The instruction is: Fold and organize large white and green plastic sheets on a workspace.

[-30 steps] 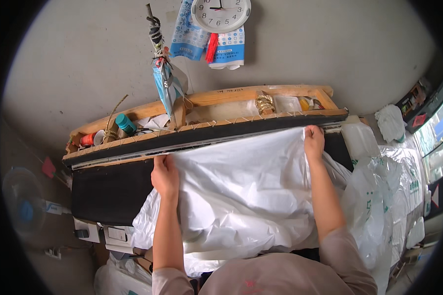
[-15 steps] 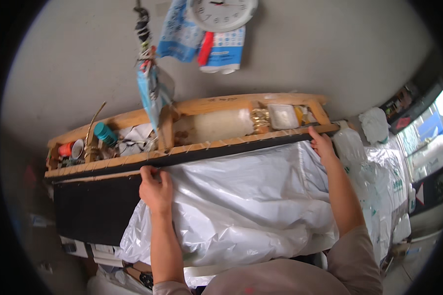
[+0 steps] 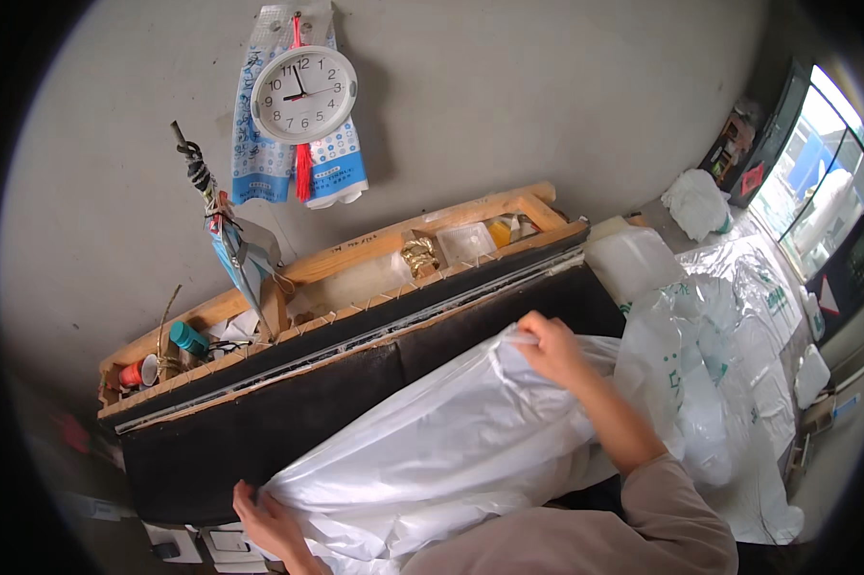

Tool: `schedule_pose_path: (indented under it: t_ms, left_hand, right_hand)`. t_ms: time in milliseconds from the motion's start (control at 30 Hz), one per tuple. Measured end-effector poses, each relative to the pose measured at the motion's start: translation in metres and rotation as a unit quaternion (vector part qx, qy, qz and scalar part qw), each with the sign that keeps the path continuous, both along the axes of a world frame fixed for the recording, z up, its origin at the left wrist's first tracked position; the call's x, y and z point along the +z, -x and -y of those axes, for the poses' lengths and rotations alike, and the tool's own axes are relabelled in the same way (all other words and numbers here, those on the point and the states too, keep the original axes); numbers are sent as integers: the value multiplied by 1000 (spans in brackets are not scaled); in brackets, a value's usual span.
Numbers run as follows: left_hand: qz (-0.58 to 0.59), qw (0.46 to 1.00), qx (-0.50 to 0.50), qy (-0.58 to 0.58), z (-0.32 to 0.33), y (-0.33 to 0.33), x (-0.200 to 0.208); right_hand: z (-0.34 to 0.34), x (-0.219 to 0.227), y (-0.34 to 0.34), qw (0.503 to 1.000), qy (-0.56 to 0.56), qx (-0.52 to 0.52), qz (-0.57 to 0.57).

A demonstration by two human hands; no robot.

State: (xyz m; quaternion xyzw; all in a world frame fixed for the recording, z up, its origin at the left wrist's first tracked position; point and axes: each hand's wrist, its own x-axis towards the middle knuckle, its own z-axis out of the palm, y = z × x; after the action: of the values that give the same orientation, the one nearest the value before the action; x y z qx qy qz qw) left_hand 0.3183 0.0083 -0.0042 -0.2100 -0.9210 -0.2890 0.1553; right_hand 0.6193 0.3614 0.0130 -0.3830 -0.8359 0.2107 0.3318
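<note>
A large, glossy white plastic bag (image 3: 432,450) is stretched between my hands over the near part of a black-topped bench (image 3: 259,417). My right hand (image 3: 552,350) pinches its upper right corner, where the film gathers into a fold. Lower down on the left, my left hand (image 3: 267,520) grips the other end of the same edge, close to the bench's front. Between them that edge runs taut on a slant. The rest of the bag drops in creases toward my body, and its lower part is hidden by my sleeve and torso.
Behind the bench top runs a wooden trough (image 3: 355,251) holding a teal cup (image 3: 189,338), a red roll (image 3: 133,374), gold-coloured ties (image 3: 419,257) and a clear tray (image 3: 465,243). A wrapped cord (image 3: 223,225) hangs above it. A clock (image 3: 304,94) is on the wall. Plastic bags (image 3: 705,383) are heaped at right.
Both hands have pulled back from the trough's edge toward me, carrying the bag's edge along; the left dropped farthest. More black bench top shows. The view has turned toward the right.
</note>
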Motion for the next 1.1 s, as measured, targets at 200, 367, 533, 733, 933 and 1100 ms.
schedule_pose_path:
  t_ms: [200,367,533,733,933,1100]
  left_hand:
    - [67,896,-422,-122,-123,-111,97]
    - [196,775,-580,-158,-213,-156,59]
    - [271,758,-382,-455,-177,-66,63]
    - [148,738,-130,-645,-85,-15,121]
    - [114,757,-140,-628,-118,-46,155]
    - [164,782,-168,-577,-137,-43,149]
  right_hand:
    - [50,27,-12,996,26,29,-78]
    - [57,65,-43,987,96,114,-57]
    - [-3,33,-235,925,271,-196,178]
    - [92,29,-242,814,465,143,318]
    - [77,34,-168,974,30,-135,182]
    - [95,2,-234,817,210,-90,529]
